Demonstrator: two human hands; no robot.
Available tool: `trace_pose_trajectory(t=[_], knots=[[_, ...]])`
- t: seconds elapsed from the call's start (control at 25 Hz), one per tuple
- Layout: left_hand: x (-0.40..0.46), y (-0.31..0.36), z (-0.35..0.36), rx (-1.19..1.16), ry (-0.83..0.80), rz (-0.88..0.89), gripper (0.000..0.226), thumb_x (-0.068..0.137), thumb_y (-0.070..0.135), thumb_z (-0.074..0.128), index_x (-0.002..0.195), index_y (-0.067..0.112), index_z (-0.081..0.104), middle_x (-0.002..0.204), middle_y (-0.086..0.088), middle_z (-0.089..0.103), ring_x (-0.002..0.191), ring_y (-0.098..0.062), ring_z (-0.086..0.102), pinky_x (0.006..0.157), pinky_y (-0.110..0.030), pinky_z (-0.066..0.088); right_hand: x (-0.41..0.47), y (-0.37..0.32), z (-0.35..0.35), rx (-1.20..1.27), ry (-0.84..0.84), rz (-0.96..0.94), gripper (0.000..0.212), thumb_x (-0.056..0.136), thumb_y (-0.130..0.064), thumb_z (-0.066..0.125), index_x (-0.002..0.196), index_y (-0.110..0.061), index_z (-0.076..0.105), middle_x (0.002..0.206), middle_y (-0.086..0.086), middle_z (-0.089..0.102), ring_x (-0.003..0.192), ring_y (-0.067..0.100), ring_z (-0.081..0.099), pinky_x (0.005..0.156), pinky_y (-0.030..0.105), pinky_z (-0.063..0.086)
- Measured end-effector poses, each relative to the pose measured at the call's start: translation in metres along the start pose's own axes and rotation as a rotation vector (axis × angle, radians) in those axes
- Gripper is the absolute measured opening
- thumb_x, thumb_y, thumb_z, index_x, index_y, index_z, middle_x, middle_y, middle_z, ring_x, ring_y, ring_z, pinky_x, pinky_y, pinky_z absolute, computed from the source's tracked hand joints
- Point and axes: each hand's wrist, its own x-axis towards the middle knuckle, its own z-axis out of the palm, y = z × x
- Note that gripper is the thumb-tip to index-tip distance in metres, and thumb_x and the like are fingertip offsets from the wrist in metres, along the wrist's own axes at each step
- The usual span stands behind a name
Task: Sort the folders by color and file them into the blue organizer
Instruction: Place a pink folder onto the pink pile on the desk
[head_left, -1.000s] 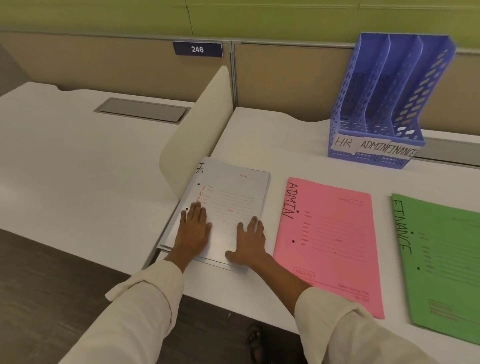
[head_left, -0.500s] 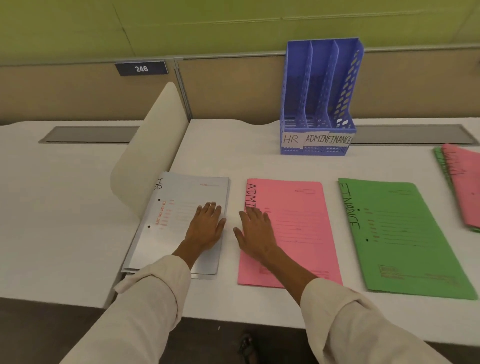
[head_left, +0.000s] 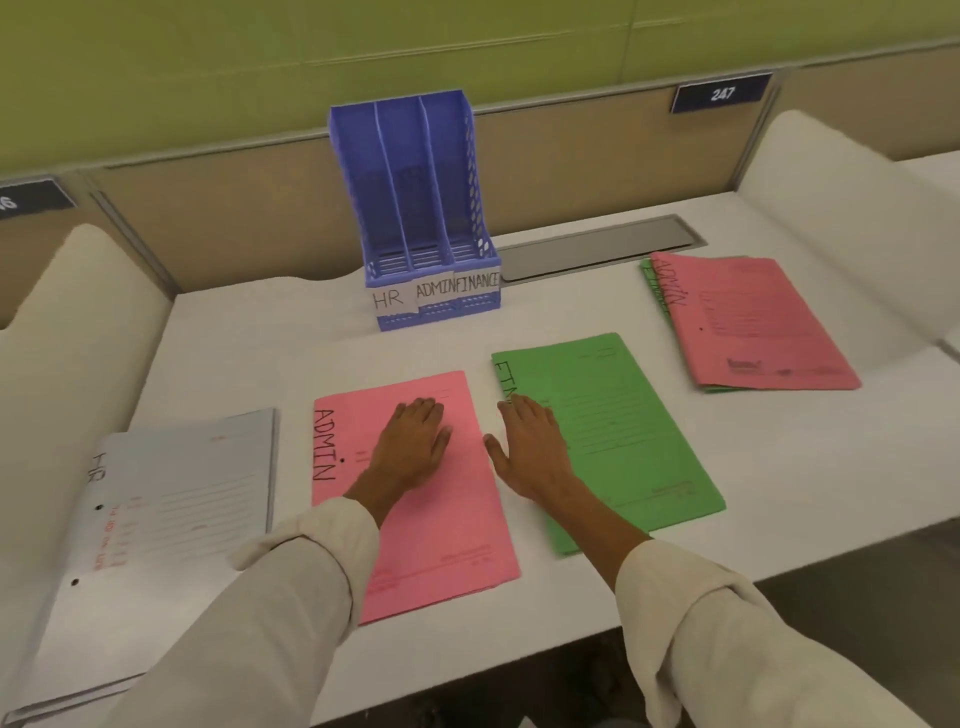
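Both hands have shifted rightward: left hand (head_left: 413, 447) is now lying flat, fingers spread, on the pink ADMIN paper folder (head_left: 415, 499); right hand (head_left: 530, 447) is pressing open-palmed on the green FINANCE paper folder (head_left: 623, 431). Blue slotted plastic organizer (head_left: 421, 208) is standing far-centre, empty

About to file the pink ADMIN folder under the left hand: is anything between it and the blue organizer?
Nothing visible. The left hand lies flat on the pink ADMIN folder, and the white desk between it and the blue organizer is bare. The three slots look empty. The right hand rests on the green folder, off that path.
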Motion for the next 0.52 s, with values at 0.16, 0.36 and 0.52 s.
trace_pose_trajectory(t=[0.16, 0.36, 0.52], knots=[[0.061, 0.07, 0.013, -0.02, 0.007, 0.092, 0.064, 0.095, 0.042, 0.019, 0.129, -0.001, 0.053, 0.132, -0.022, 0.057, 0.125, -0.035, 0.052, 0.11, -0.048, 0.037, -0.001, 0.089, -0.028, 0.072, 0.086, 0.159, 0.059, 0.096, -0.041, 0.047, 0.142, -0.006, 0.042, 0.15, 0.018, 0.04, 0.141, 0.034, 0.033, 0.116, 0.049, 0.028], [0.146, 0.177, 0.03, -0.046, -0.038, 0.176, 0.059, 0.099, 0.04, 0.028, 0.136, -0.003, 0.046, 0.144, -0.023, 0.047, 0.137, -0.035, 0.04, 0.115, -0.044, 0.03, 0.005, 0.203, -0.065, -0.014, 0.186, 0.24, 0.054, 0.087, -0.033, 0.058, 0.132, -0.004, 0.052, 0.143, 0.021, 0.048, 0.134, 0.039, 0.043, 0.109, 0.058, 0.033], [0.195, 0.253, 0.035, -0.139, -0.06, 0.141, 0.061, 0.098, 0.042, 0.023, 0.131, -0.001, 0.05, 0.134, -0.022, 0.054, 0.127, -0.035, 0.046, 0.103, -0.044, 0.043, 0.013, 0.274, -0.085, -0.031, 0.125, 0.34, 0.058, 0.087, -0.035, 0.06, 0.135, -0.004, 0.048, 0.147, 0.023, 0.043, 0.137, 0.043, 0.036, 0.112, 0.059, 0.029]])
